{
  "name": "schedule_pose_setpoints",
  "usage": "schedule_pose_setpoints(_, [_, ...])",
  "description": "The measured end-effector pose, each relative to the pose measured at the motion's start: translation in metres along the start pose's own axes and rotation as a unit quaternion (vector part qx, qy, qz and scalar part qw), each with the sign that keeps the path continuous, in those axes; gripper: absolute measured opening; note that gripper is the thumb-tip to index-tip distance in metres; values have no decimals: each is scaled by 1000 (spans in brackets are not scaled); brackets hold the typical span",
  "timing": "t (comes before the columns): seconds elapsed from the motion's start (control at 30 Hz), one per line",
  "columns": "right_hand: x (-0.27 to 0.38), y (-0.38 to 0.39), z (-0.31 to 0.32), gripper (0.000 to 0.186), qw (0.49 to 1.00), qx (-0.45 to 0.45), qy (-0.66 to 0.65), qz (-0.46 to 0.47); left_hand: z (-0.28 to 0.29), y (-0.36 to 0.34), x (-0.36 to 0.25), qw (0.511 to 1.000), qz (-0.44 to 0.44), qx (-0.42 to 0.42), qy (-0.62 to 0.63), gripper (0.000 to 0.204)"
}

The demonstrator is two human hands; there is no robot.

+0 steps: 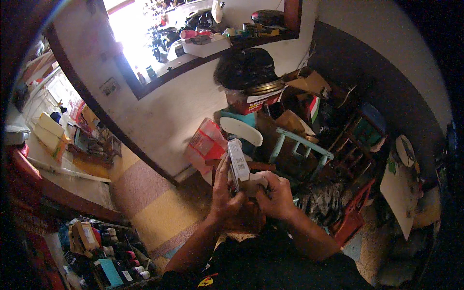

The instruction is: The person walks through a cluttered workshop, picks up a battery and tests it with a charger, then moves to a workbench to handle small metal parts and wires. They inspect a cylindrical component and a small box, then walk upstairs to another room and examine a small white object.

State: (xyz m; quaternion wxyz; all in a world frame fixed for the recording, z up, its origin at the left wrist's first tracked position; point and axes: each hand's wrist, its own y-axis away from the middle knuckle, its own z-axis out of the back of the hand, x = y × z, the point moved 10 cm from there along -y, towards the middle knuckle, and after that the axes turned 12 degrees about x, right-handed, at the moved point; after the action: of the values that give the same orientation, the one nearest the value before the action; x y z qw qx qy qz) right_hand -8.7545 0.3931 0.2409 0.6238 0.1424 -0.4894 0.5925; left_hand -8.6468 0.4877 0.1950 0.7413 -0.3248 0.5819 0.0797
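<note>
A small white cardboard box (239,158) with dark print on its side is held up in front of my body. My left hand (224,197) supports it from the left, fingers along its side and thumb towards its near end. At that near end, a pale flap (253,184) sticks out, and my right hand (277,197) pinches it between thumb and bent fingers. The inside of the box is out of sight. Just beyond it are a cream oval seat or board (241,131) and a red translucent plastic basket (207,140).
A light-green wooden chair frame (302,151) and a red chair (355,210) lie among clutter at my right. Ahead, a red bucket (261,100) stands against the wall. A crate of bottles and boxes (104,258) is at lower left, beside striped tiled floor (159,208).
</note>
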Motion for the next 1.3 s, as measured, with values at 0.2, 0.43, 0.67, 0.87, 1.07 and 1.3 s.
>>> schedule_pose_setpoints(0.2, [4,-2,-12,29,998,25,46,16,3,1,-6,999,28,-23,-39,59])
schedule_pose_setpoints(0.43, [1,-3,-14,30,997,38,68,9,3,1,-4,994,41,-25,-95,57])
schedule_pose_setpoints(0.67, [-1,-8,-18,29,992,70,109,-13,9,4,-23,973,-57,-85,-206,61])
schedule_pose_setpoints(0.87, [-50,-18,9,25,988,10,10,-157,4,11,4,991,26,-59,-117,60])
schedule_pose_setpoints(1.07, [-82,-29,33,50,977,-37,-110,-177,-14,7,4,993,10,77,-92,60])
schedule_pose_setpoints(1.3, [-104,-33,10,49,938,50,-283,-196,-38,0,-14,938,-31,188,-291,55])
